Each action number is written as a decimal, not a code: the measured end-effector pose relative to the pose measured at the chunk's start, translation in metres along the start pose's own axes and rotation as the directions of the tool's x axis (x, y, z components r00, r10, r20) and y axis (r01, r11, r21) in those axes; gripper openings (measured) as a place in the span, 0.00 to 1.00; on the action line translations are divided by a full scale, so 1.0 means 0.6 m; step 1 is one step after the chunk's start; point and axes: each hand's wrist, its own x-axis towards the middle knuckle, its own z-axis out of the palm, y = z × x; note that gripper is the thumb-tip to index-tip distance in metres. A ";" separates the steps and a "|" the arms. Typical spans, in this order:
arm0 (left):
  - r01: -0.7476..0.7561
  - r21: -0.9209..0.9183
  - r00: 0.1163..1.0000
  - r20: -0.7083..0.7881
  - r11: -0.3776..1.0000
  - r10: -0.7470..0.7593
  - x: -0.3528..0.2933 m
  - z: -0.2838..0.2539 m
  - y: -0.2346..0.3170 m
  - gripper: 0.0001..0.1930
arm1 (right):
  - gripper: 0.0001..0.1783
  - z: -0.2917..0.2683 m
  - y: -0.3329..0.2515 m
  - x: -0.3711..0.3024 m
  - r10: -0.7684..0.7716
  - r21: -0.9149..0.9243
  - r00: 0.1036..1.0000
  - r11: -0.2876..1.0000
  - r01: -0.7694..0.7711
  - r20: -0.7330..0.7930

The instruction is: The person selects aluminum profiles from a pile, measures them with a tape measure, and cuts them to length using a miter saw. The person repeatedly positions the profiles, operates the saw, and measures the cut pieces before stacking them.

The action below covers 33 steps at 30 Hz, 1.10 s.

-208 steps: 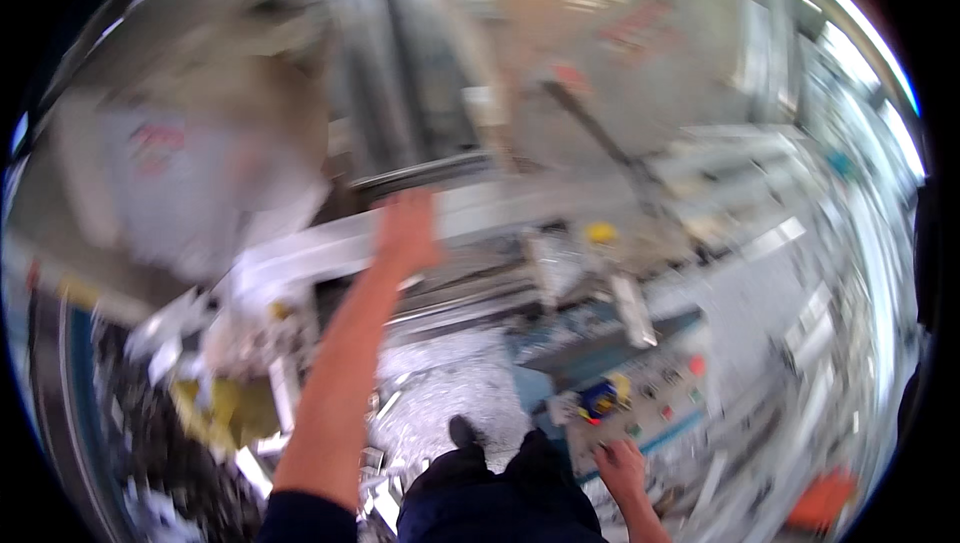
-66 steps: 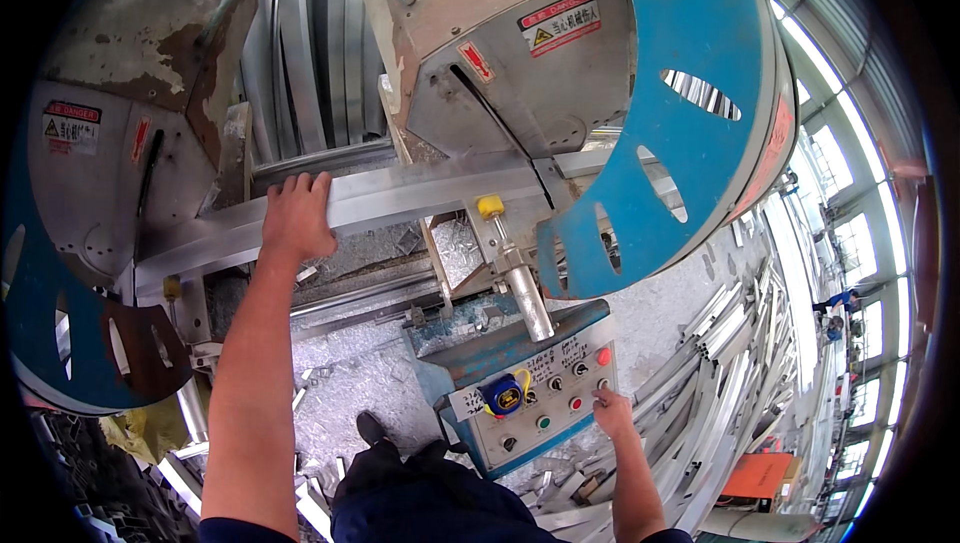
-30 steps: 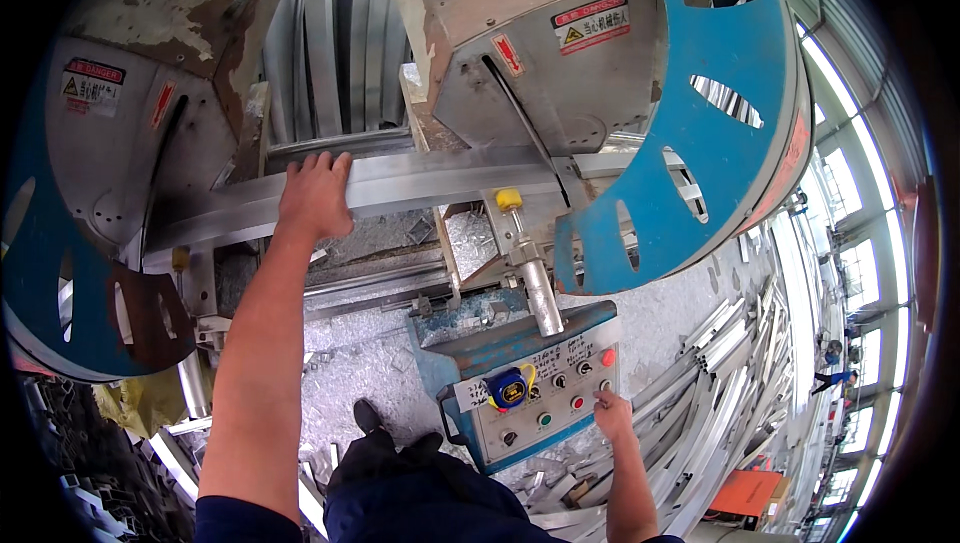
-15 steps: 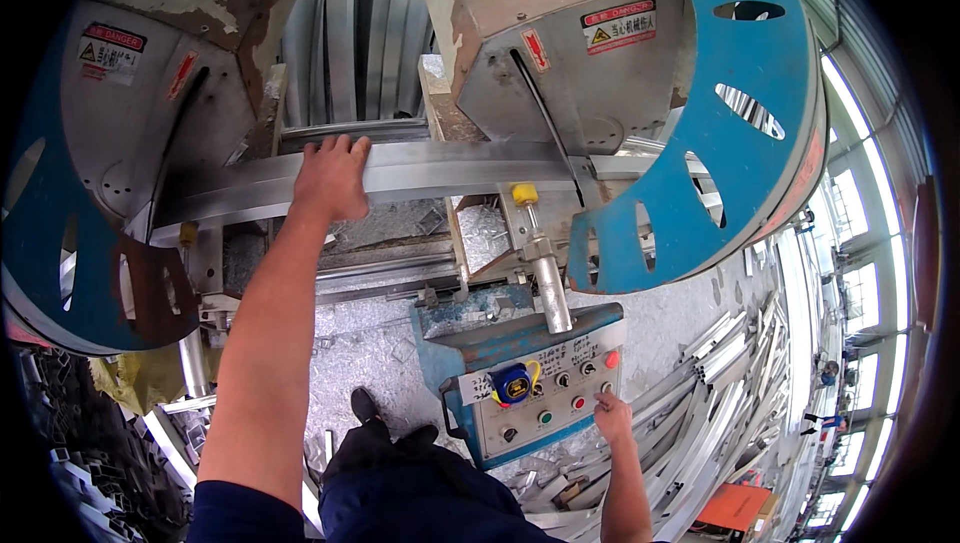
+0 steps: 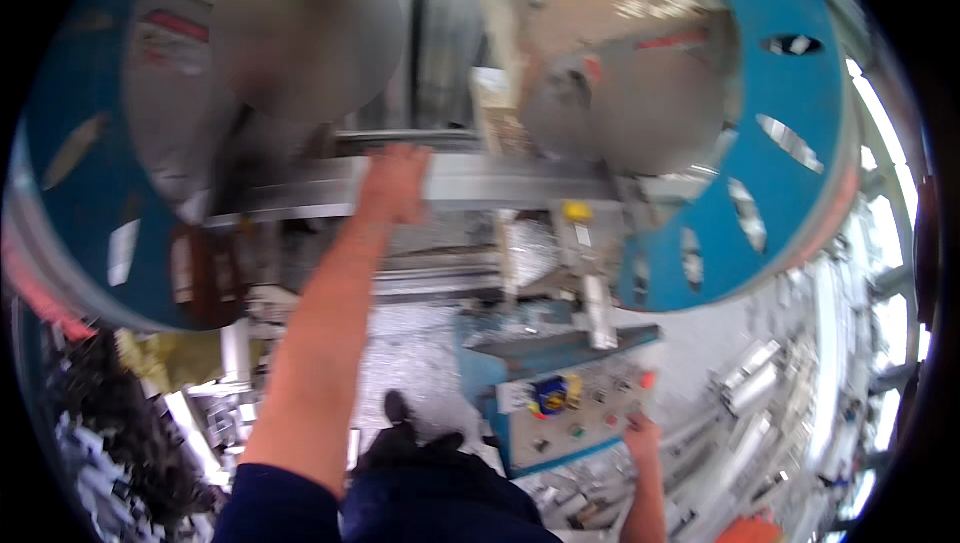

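Observation:
My left hand [image 5: 398, 183] lies over a long silvery metal profile [image 5: 490, 181], its fingers bent over the far edge and the thumb side toward me. The profile runs crosswise between the two heads of a saw-like machine. At the lower right my right hand [image 5: 643, 435] is at the right edge of a control panel [image 5: 600, 430], fingers curled by the knobs. Blur hides exactly what they touch. A blue and yellow tape measure [image 5: 552, 396] rests on the panel. A yellow-tipped clamp cylinder [image 5: 578, 211] stands at the profile's near side.
Large blue slotted guards [image 5: 790, 178] curve round both machine heads. Round blurred patches cover parts of the heads. Several loose metal profiles [image 5: 750, 383] lie on the floor at right, with dark metal pieces [image 5: 110, 443] heaped at lower left. An orange object [image 5: 750, 531] is at the bottom right.
The whole view has shifted, so machine, panel and both hands appear farther right, and it is more blurred. My left hand stays on the profile, my right hand at the panel's edge.

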 end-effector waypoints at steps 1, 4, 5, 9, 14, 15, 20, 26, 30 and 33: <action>0.028 0.013 0.999 0.016 1.000 -0.028 -0.003 -0.002 0.000 0.48 | 0.17 0.001 0.000 0.002 0.007 -0.034 1.000 0.999 -0.007 0.021; 0.031 0.003 0.999 0.044 1.000 -0.031 -0.004 -0.012 0.004 0.43 | 0.16 0.003 0.002 -0.001 0.109 0.001 0.993 0.994 -0.109 0.039; 0.050 0.017 0.997 0.055 0.999 -0.051 -0.005 -0.015 0.002 0.41 | 0.16 0.008 0.003 0.001 0.076 0.029 0.996 0.997 -0.077 0.038; 0.042 -0.005 0.998 0.041 0.999 -0.041 -0.005 -0.016 0.014 0.40 | 0.16 0.007 -0.004 -0.006 0.028 -0.030 1.000 0.999 -0.028 0.000; 0.058 0.024 0.996 0.066 0.998 -0.060 -0.003 -0.016 0.014 0.46 | 0.17 0.040 -0.110 -0.073 -0.067 0.193 0.984 0.976 0.099 -0.162; 0.063 0.036 0.996 0.064 0.997 -0.065 -0.004 -0.017 0.013 0.46 | 0.16 0.058 -0.147 -0.091 -0.074 0.271 0.995 0.959 0.089 -0.066; 0.064 0.058 0.994 0.084 0.996 -0.069 -0.002 -0.024 0.024 0.48 | 0.17 0.116 -0.288 -0.151 -0.433 0.093 0.895 0.892 0.442 -0.103; 0.036 0.106 0.998 0.044 0.994 -0.041 -0.004 -0.031 0.033 0.48 | 0.18 0.084 -0.278 -0.139 -0.083 0.255 0.995 0.965 0.066 0.058; 0.007 0.060 0.999 0.032 0.998 -0.009 -0.003 -0.020 0.028 0.54 | 0.18 0.082 -0.272 -0.154 -0.046 0.201 0.997 0.979 0.032 0.061; 0.012 0.088 0.998 0.060 0.996 -0.017 0.000 -0.017 0.032 0.53 | 0.17 0.088 -0.277 -0.160 -0.009 0.201 0.999 0.980 0.002 0.037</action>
